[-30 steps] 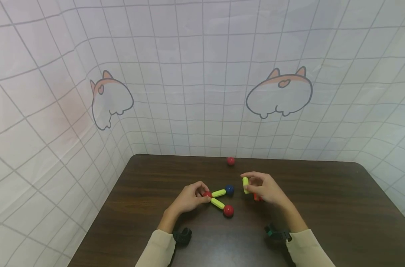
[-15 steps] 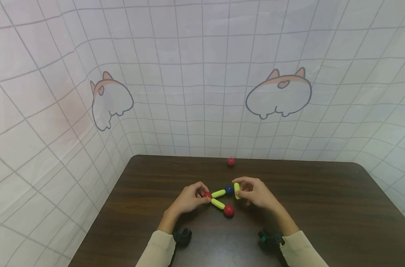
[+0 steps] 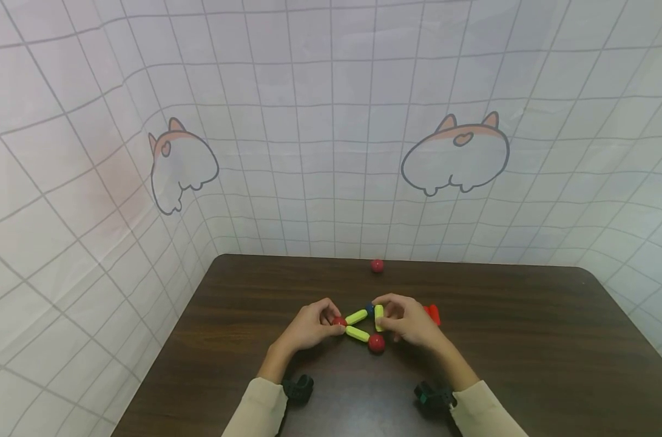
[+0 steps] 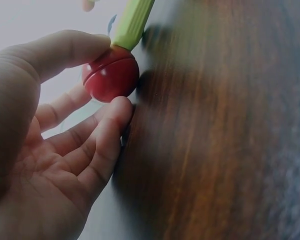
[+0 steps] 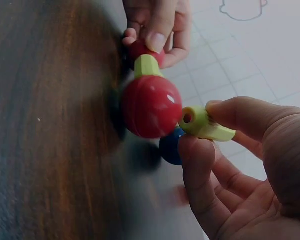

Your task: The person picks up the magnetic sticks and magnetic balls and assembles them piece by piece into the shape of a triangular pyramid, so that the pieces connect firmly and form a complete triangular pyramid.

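Note:
My left hand [image 3: 309,328] pinches a red ball [image 4: 112,75] between thumb and fingers. From this ball two yellow-green rods spread in a V: the far rod [image 3: 356,317] ends at a blue ball [image 3: 370,309], the near rod [image 3: 358,334] at a second red ball [image 3: 377,343]. Between thumb and fingertips, my right hand [image 3: 412,326] pinches a third yellow-green rod [image 3: 379,318]. It lies across the open side of the V, one end by the blue ball. In the right wrist view, the hole in this rod's end [image 5: 188,118] faces the camera beside the larger-looking red ball.
Small red pieces [image 3: 434,314] lie on the dark wooden table [image 3: 527,340] just beyond my right hand. Another red ball [image 3: 377,266] sits near the table's back edge. A white gridded cloth [image 3: 331,152] hangs behind the table.
My right hand has moved left with its rod, from beside the red pieces to the open side of the V. The near red ball has shifted slightly right. My left hand keeps its hold.

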Demonstrator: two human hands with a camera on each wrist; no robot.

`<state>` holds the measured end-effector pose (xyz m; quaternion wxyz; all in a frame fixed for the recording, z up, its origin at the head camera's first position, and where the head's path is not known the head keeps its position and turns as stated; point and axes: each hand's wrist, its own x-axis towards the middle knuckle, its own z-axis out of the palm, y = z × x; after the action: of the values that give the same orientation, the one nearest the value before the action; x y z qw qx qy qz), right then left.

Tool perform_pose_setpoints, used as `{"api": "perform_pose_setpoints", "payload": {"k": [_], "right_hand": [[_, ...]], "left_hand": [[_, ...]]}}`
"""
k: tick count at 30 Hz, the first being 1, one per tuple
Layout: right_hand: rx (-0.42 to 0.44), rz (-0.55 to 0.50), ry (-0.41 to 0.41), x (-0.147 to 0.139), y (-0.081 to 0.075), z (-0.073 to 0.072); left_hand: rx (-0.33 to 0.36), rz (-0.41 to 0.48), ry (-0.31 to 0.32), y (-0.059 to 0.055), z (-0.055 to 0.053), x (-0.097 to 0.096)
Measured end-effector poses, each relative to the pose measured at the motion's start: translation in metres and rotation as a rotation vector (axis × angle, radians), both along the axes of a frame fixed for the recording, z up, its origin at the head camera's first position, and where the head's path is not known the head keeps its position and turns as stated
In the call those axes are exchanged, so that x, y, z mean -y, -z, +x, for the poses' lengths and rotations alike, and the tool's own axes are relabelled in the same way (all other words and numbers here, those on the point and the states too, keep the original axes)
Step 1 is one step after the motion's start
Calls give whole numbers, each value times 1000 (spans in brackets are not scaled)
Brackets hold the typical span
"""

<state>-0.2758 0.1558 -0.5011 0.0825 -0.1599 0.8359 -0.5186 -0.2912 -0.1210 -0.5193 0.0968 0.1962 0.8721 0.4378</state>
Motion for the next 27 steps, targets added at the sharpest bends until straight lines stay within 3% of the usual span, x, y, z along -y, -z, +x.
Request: {"api": "perform_pose_setpoints", "payload": {"k": [11, 27], "right_hand": [[-22, 47, 23, 4, 6, -1], [34, -5, 69, 7, 8, -1]], "left_hand": [[4, -8, -13, 1, -1, -1], [6, -8, -24, 2, -1, -1]]}}
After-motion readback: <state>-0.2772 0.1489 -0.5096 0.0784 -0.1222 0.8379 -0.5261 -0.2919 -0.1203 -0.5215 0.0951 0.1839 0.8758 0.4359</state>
